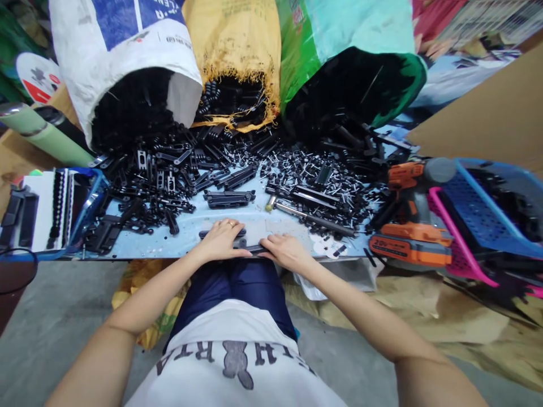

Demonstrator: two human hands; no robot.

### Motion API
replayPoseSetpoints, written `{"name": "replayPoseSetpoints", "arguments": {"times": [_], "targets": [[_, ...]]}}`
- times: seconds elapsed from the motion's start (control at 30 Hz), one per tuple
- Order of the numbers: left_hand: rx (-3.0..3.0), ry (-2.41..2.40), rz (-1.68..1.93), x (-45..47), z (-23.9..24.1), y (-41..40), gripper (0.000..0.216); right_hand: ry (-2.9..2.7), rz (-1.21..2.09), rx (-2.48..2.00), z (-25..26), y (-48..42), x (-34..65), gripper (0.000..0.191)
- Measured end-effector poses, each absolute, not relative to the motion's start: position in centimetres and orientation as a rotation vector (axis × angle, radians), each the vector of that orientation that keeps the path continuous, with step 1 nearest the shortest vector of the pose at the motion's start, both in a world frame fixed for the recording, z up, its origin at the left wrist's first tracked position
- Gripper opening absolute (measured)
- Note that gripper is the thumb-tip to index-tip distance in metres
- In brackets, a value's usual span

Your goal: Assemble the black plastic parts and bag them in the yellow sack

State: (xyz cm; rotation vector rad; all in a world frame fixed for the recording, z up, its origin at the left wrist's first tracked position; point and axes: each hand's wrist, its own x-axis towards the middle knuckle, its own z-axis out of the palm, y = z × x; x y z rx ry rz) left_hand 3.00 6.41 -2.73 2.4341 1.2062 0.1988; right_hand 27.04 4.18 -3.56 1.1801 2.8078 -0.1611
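Observation:
A slim black plastic bar [254,249] lies at the table's near edge between my two hands. My right hand [286,251] pinches its right end with fingers and thumb. My left hand [220,240] curls over the bar's left side, its thumb against it; a ring shows on one finger. Another black part [205,233] sticks out behind the left hand, mostly covered by it. Just beyond lie stacked black hinged parts [229,198]. A hammer [311,217] with a brass-coloured head rests to the right of them.
Heaps of black parts [156,181] and loose screws or pins [314,167] cover the blue table. White [127,45], yellow [233,39] and green [348,28] sacks open at the back. An orange cordless drill [409,243] and blue basket [496,192] stand right; another blue basket [91,206] left.

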Motion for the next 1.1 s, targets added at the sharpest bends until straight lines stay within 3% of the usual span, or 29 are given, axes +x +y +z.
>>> {"name": "replayPoseSetpoints", "arguments": {"times": [0.37,0.6,0.9,1.03,1.1], "targets": [[2.567,1.219,0.322,3.3,-3.3,5.9,0.075,2.716,-0.004,1.365,-2.5,2.9,25.9,0.035],[2.558,1.242,0.422,3.0,-4.1,5.4,0.048,2.751,0.097,1.388,-0.6,3.1,25.3,0.030],[2.530,1.182,0.417,3.4,-4.0,5.9,0.064,2.828,0.053,1.301,-1.6,4.8,26.5,0.033],[2.430,1.480,0.641,2.1,-2.4,10.9,0.035,2.917,0.007,1.339,-4.0,5.2,28.1,0.035],[2.315,1.778,0.701,1.0,-1.6,15.0,0.031,2.955,-0.015,1.339,-4.7,5.3,28.8,0.034]]}}
